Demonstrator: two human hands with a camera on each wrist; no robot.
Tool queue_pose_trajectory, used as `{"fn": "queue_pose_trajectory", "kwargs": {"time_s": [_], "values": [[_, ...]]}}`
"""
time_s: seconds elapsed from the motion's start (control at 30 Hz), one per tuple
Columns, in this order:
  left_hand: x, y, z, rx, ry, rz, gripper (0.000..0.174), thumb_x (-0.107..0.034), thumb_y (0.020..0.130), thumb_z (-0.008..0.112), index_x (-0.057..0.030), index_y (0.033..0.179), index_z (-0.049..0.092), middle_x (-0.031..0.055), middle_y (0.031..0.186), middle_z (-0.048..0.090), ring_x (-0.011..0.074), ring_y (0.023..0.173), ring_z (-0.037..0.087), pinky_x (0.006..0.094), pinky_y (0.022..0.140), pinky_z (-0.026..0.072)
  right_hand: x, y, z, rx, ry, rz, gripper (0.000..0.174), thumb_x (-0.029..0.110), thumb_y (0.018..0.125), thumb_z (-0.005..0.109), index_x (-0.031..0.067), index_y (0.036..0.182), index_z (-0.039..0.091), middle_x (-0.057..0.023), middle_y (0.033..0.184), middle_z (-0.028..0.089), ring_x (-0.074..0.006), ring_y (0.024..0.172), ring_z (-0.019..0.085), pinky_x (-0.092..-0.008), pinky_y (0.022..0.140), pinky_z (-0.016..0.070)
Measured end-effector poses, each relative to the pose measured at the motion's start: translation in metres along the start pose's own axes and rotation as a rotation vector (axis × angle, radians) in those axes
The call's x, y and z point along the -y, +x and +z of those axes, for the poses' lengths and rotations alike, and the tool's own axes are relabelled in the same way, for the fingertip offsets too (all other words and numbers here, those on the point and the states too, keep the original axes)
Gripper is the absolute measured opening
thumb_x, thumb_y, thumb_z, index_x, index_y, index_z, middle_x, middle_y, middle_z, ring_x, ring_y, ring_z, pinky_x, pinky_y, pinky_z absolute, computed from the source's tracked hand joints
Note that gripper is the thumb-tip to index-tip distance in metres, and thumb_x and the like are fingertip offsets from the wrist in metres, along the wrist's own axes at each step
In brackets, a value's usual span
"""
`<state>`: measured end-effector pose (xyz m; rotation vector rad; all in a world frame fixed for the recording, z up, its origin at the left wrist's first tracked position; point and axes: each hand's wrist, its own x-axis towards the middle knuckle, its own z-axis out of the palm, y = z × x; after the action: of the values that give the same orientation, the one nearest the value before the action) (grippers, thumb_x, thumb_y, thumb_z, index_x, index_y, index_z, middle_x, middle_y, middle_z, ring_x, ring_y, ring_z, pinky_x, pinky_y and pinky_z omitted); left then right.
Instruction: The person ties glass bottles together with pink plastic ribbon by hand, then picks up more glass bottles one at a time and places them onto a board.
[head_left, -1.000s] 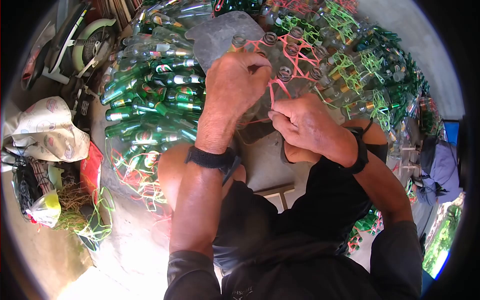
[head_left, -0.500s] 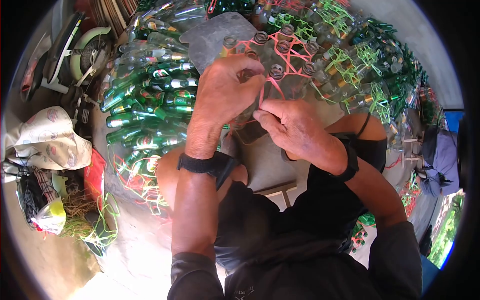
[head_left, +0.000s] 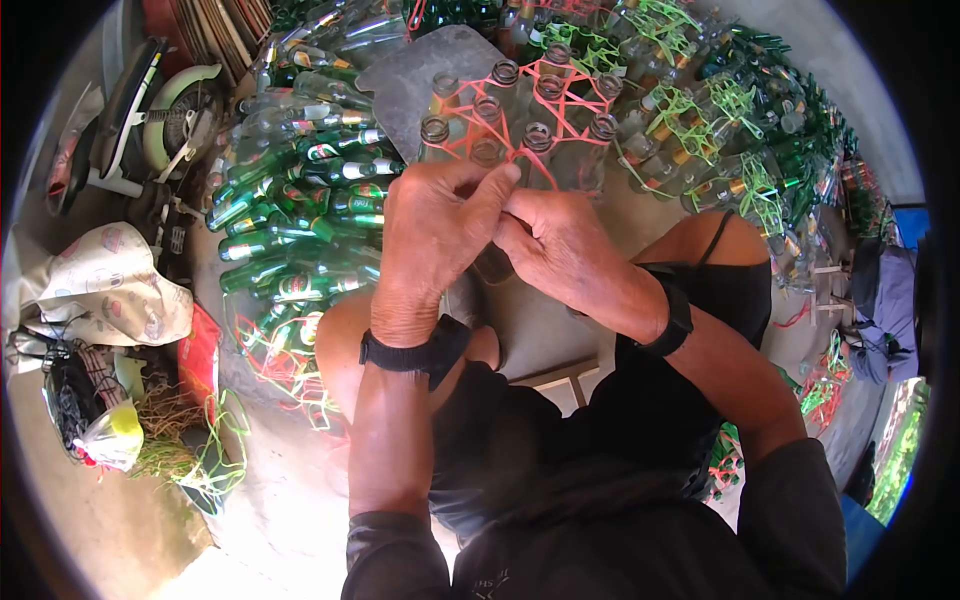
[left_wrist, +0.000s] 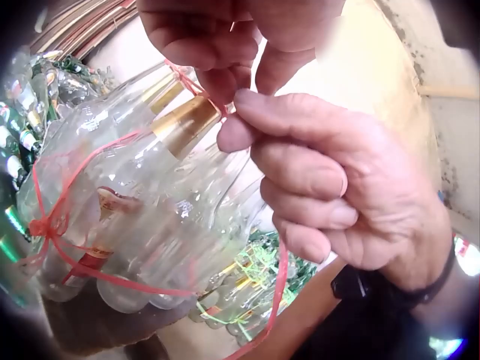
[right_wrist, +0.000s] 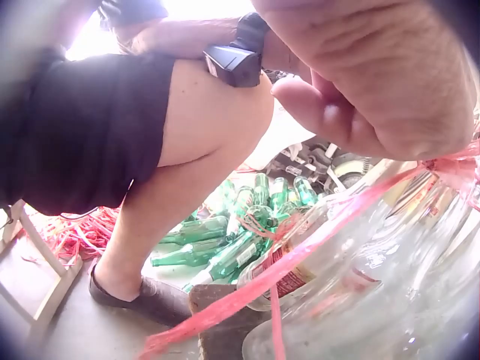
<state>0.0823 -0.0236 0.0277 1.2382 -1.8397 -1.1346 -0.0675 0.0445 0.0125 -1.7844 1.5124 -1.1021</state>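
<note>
A bundle of clear glass bottles (head_left: 575, 165) stands upright in front of me, with red plastic twine (head_left: 562, 122) criss-crossed between the necks. More twine circles the bottles lower down, knotted at one side in the left wrist view. At the bundle's near edge my left hand (head_left: 432, 235) pinches the twine between thumb and fingers beside a gold-necked bottle (left_wrist: 184, 124). Close against it, my right hand (head_left: 570, 245) pinches twine too, its other fingers curled in. A loose tail of twine (left_wrist: 279, 289) hangs below the right hand. The fingers hide the strands between them.
Green bottles (head_left: 330, 200) lie stacked at the left. More bottles tied with green twine (head_left: 690, 125) stand at the right. A dark flat board (head_left: 430, 75) lies behind the bundle. A wheeled machine (head_left: 180, 120) and a patterned cloth sack (head_left: 115, 285) are at far left.
My hands have come together and nearer to me, so more bottle mouths show behind them. The twine stretch seen earlier between a bottle neck and my right hand is now mostly covered.
</note>
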Motion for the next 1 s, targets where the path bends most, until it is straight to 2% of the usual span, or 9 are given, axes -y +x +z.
{"fn": "queue_pose_trajectory", "kwargs": {"time_s": [0.13,0.37,0.43,0.47,0.6,0.67,0.8,0.87,1.0], "values": [[0.003,0.002,0.004,0.103,-0.081,-0.097,0.022,-0.02,0.087,0.075,0.0025,0.088,0.078,0.0149,0.068,0.071,0.017,0.059,0.067,0.0345,0.06,0.0534,-0.005,-0.008,-0.005,0.086,-0.022,-0.013,0.012,0.008,0.092,0.064,0.0001,0.084,0.065,-0.022,0.065,0.058,-0.0404,0.057,0.059,-0.0453,0.052,0.0444],[0.004,0.002,0.009,0.113,-0.053,-0.024,0.021,-0.014,0.088,0.066,0.0045,0.084,0.075,0.0123,0.064,0.069,0.0124,0.058,0.064,0.0327,0.057,0.0511,0.025,-0.008,-0.04,0.203,-0.124,0.099,0.019,0.013,0.088,0.072,0.0007,0.079,0.061,-0.0188,0.061,0.057,-0.0414,0.058,0.061,-0.0472,0.055,0.0484],[0.007,0.003,0.01,0.106,-0.063,0.008,0.02,-0.013,0.088,0.066,0.0045,0.083,0.075,0.0113,0.062,0.068,0.0118,0.056,0.062,0.0331,0.057,0.0506,0.026,0.002,-0.051,-0.021,-0.336,-0.041,0.024,0.017,0.084,0.077,0.0022,0.078,0.059,-0.0165,0.066,0.06,-0.0403,0.065,0.064,-0.0483,0.059,0.0508],[0.007,0.002,0.011,0.112,-0.112,-0.035,0.02,-0.013,0.088,0.066,0.0039,0.084,0.074,0.0122,0.062,0.067,0.012,0.056,0.061,0.0336,0.057,0.0502,0.022,0.008,-0.054,-0.061,-0.417,-0.156,0.024,0.018,0.081,0.078,0.0034,0.085,0.059,-0.0153,0.077,0.063,-0.0387,0.075,0.067,-0.0491,0.063,0.0527],[0.004,0.001,0.01,0.089,-0.08,-0.05,0.019,-0.014,0.088,0.066,0.0029,0.086,0.074,0.015,0.062,0.065,0.0144,0.057,0.062,0.0353,0.058,0.0503,0.004,0.014,-0.049,-0.138,-0.597,-0.197,0.025,0.01,0.083,0.08,0.0052,0.096,0.059,-0.0121,0.08,0.063,-0.0343,0.073,0.068,-0.0441,0.061,0.0518],[0.007,0.001,0.009,0.118,-0.007,0.002,0.026,-0.017,0.096,0.063,0.0048,0.092,0.076,0.0009,0.062,0.059,0.0052,0.059,0.049,0.0275,0.053,0.0404,-0.003,0.014,-0.046,-0.055,-0.636,-0.201,0.029,0.01,0.083,0.08,0.0058,0.102,0.058,-0.0136,0.085,0.065,-0.0384,0.079,0.069,-0.0483,0.065,0.0523],[0.012,0.003,0.01,0.113,-0.011,0.018,0.027,-0.018,0.096,0.063,0.0053,0.092,0.076,0.0008,0.062,0.057,0.0059,0.058,0.049,0.0274,0.053,0.0405,-0.011,0.013,-0.044,-0.019,-0.595,-0.134,0.027,0.01,0.083,0.079,0.0043,0.098,0.057,-0.0144,0.088,0.066,-0.0388,0.079,0.068,-0.0481,0.065,0.053],[0.014,0.005,0.008,0.161,-0.052,-0.008,0.028,-0.019,0.096,0.064,0.0063,0.093,0.075,0.0004,0.062,0.057,0.0062,0.058,0.05,0.0274,0.053,0.0419,-0.007,0.012,-0.045,0.003,-0.63,-0.158,0.021,0.017,0.086,0.07,0.0005,0.094,0.06,-0.019,0.081,0.069,-0.0419,0.071,0.069,-0.0523,0.061,0.0548],[0.011,0.006,0.006,0.174,-0.092,-0.049,0.029,-0.02,0.096,0.065,0.0064,0.094,0.075,-0.0001,0.063,0.057,0.0064,0.058,0.051,0.0274,0.053,0.0438,-0.021,0.018,-0.04,-0.012,-0.776,-0.153,0.021,0.018,0.086,0.071,-0.0004,0.087,0.061,-0.0186,0.078,0.069,-0.0411,0.069,0.069,-0.0521,0.06,0.0551]]}}
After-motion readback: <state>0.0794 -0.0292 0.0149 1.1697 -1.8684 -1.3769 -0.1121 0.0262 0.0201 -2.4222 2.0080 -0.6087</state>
